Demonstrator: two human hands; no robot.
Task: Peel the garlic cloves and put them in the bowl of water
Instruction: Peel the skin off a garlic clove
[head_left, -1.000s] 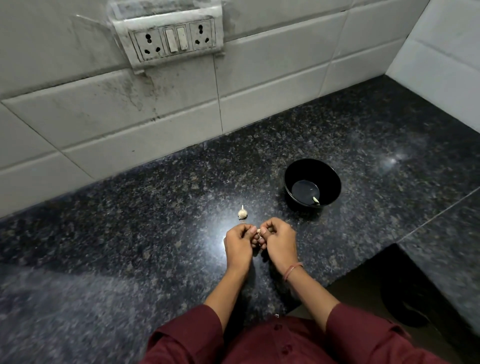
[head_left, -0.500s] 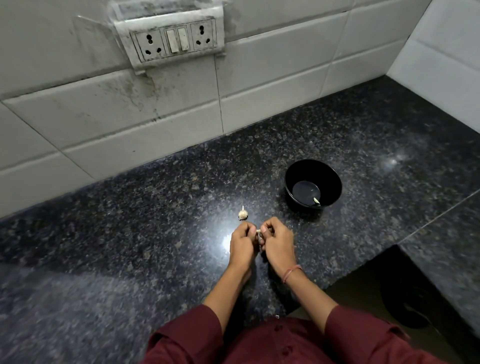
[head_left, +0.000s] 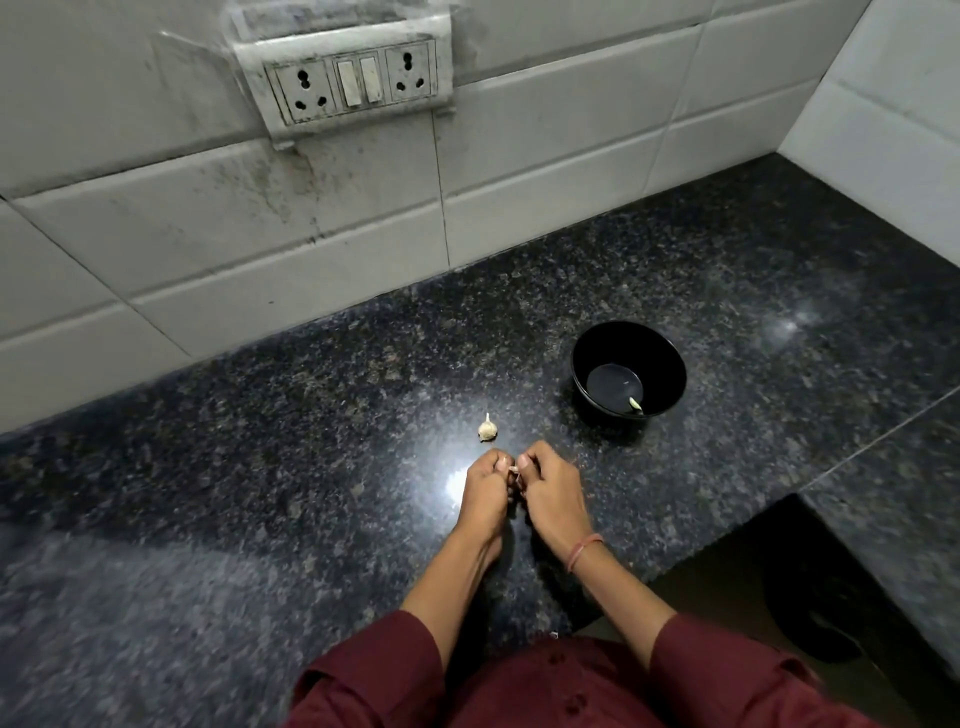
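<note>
Speckled black granite worktop (head_left: 260, 519) spreads wide to our left; its front edge cuts back near our right hand (head_left: 550, 493). That and our left hand (head_left: 485, 491) pinch a small papery garlic clove (head_left: 514, 470) between fingertips. A pale garlic piece (head_left: 487, 429) lies just beyond them. The round black bowl of water (head_left: 667, 374) stands to the right, holding a peeled clove (head_left: 636, 405).

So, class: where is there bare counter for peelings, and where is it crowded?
Bare counter lies left of the garlic, along the tiled wall, right of the bowl. Crowded: among left hand, right hand, garlic and bowl.
</note>
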